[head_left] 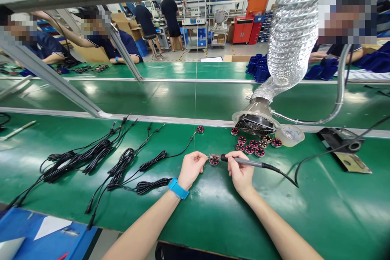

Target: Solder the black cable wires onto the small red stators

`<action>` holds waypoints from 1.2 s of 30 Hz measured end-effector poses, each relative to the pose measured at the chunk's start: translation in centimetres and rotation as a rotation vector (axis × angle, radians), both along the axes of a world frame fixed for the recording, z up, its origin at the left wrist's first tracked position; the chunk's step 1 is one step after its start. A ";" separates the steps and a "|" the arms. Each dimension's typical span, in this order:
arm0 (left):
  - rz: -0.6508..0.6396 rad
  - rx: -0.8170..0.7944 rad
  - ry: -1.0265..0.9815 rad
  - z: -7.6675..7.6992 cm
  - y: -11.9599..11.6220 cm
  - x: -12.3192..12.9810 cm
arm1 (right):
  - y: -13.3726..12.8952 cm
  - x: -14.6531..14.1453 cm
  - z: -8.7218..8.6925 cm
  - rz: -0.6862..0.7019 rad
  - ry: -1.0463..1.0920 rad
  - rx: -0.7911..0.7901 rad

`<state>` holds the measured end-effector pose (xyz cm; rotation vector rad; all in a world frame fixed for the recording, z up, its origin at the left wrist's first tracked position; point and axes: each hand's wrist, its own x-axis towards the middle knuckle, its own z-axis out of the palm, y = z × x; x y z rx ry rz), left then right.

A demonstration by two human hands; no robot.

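Lying across the left of the frame, bundles of black cable (120, 166) spread over the green surface (195, 219). One coiled cable (152, 185) reaches the wrist of the left hand (191, 167), which wears a blue band (178, 189). This hand's grip is closed, thumb and forefinger pinching something too small to make out. Just beside its fingertips, near the centre of the frame, the red-and-black round part (214, 161) lies on the surface between both hands. The right hand (241, 172) has its grip closed around a soldering iron (251, 163), the tip pointing left over that part. Beyond it, similar round parts (253, 144) cluster below a fan (256, 124) on a silver duct (292, 28). Farther right are a shallow tub (289, 135) and a metal stand (350, 160).
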<state>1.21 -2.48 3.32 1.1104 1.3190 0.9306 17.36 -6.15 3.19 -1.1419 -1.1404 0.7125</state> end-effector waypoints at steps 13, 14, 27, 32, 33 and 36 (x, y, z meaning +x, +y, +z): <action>0.000 -0.010 -0.003 0.0 0.0 0.0 | 0.1 0.0 0.0 -0.043 0.020 0.000; -0.001 -0.009 0.000 0.0 0.0 0.0 | 0.1 0.0 0.0 -0.035 0.020 -0.008; -0.127 0.005 0.108 0.6 -0.4 -0.4 | 1.8 -1.7 -0.5 0.208 -0.349 0.145; -0.186 0.067 0.154 0.4 -0.6 -0.5 | 1.9 -1.9 -1.1 0.244 -0.371 0.167; -0.194 0.066 0.163 0.5 -0.6 -0.5 | 1.9 -1.9 -1.1 0.245 -0.380 0.176; -0.215 0.050 0.163 0.7 -0.6 -0.7 | 1.8 -2.0 -1.1 0.229 -0.404 0.204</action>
